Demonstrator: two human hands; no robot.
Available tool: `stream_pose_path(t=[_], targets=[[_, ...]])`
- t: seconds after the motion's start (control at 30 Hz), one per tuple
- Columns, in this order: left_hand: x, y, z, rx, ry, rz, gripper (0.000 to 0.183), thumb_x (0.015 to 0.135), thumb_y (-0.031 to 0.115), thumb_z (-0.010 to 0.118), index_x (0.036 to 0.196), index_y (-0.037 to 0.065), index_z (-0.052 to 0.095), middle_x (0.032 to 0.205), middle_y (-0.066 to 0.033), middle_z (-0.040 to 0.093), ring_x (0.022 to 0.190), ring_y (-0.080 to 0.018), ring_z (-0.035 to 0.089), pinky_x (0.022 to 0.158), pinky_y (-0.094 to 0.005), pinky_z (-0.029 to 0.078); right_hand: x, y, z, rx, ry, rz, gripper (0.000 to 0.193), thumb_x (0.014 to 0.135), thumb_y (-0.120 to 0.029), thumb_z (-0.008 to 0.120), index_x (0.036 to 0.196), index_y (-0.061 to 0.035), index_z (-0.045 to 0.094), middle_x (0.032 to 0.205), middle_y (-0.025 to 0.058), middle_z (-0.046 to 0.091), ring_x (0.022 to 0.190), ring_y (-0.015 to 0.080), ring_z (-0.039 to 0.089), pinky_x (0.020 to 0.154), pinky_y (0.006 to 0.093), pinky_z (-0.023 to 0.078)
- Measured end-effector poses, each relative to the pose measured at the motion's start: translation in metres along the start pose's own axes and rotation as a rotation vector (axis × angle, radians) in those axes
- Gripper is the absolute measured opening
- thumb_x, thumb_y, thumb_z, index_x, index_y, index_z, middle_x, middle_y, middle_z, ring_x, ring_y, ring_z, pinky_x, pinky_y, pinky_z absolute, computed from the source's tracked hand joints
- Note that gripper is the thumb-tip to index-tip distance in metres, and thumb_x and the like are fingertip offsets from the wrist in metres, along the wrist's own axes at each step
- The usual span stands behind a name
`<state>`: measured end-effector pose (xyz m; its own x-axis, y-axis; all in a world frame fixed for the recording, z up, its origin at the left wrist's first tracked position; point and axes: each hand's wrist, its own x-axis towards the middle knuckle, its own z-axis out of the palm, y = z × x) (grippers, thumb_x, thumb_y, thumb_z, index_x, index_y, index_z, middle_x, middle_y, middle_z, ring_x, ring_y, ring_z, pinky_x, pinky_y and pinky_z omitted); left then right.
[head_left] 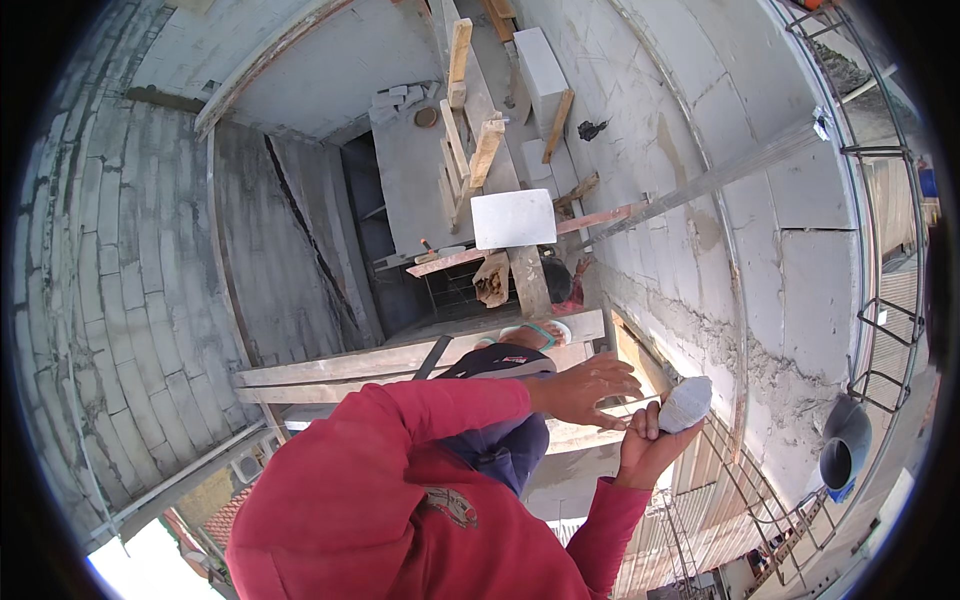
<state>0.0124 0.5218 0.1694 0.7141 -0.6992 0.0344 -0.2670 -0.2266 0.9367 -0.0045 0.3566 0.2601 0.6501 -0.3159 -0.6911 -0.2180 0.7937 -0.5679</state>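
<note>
My right hand [650,446], in a red sleeve, is closed around a pale grey, rough-edged lump [687,403] that looks like a broken piece of block or mortar. Its fingertips press on the lump's near side. Just left of it, my left hand [588,390] is held palm down with fingers apart and nothing in them. Below the hands lie wooden planks [420,368], and a sandalled foot [540,333] rests at their far side. Close to the lump runs the rough, mortar-smeared foot of the block wall [770,400].
A white block [513,219] lies on timber beyond the planks, beside a torn paper bag [491,280]. Another person [560,284] is partly visible below. Steel rebar frames [895,310] and a grey pipe elbow [845,445] stand at the right. A deep drop shows under the planks.
</note>
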Motion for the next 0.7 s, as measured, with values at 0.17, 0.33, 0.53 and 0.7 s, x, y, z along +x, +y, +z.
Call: stream_pose_path(t=[0.17,0.33,0.53,0.7], targets=[[-0.049,-0.003,-0.027,0.143,0.212,-0.208,0.067,0.093,0.051,0.071,0.146,0.014,0.055,0.155,-0.0207,0.044,0.147,-0.0393,0.036,0.122,-0.0557,0.027,-0.034,-0.012,0.019,0.014,-0.058,0.034,0.044,0.109,-0.048,0.044,0.117,-0.0072,0.058,0.090,0.0055,0.064,0.048,0.0075,0.035,0.044,0.0227,0.029],[-0.115,-0.105,-0.052,0.630,0.516,-0.964,0.069,0.091,0.037,0.071,0.152,0.013,0.047,0.158,-0.0313,0.028,0.146,-0.0530,0.030,0.120,-0.0599,0.026,-0.052,-0.003,0.015,-0.023,0.052,0.042,0.039,0.108,-0.045,0.044,0.113,-0.0088,0.059,0.088,0.0050,0.062,0.047,0.0069,0.037,0.042,0.0220,0.025],[-0.128,-0.181,-0.031,0.253,0.525,-0.954,0.082,0.091,0.042,0.071,0.157,0.009,0.036,0.158,-0.0375,0.022,0.146,-0.0542,0.027,0.119,-0.0608,0.028,-0.059,0.005,-0.051,-0.065,0.222,-0.012,0.041,0.106,-0.046,0.050,0.113,-0.0059,0.059,0.091,0.0046,0.064,0.046,0.0071,0.036,0.041,0.0231,0.028],[-0.136,-0.211,-0.006,0.525,0.555,-0.945,0.072,0.095,0.028,0.068,0.157,0.010,0.036,0.155,-0.0363,0.023,0.138,-0.0565,0.035,0.116,-0.0577,0.035,-0.070,0.015,-0.073,-0.091,0.283,0.032,0.043,0.106,-0.046,0.052,0.115,-0.0048,0.059,0.093,0.0058,0.066,0.045,0.0071,0.036,0.040,0.0227,0.028]])
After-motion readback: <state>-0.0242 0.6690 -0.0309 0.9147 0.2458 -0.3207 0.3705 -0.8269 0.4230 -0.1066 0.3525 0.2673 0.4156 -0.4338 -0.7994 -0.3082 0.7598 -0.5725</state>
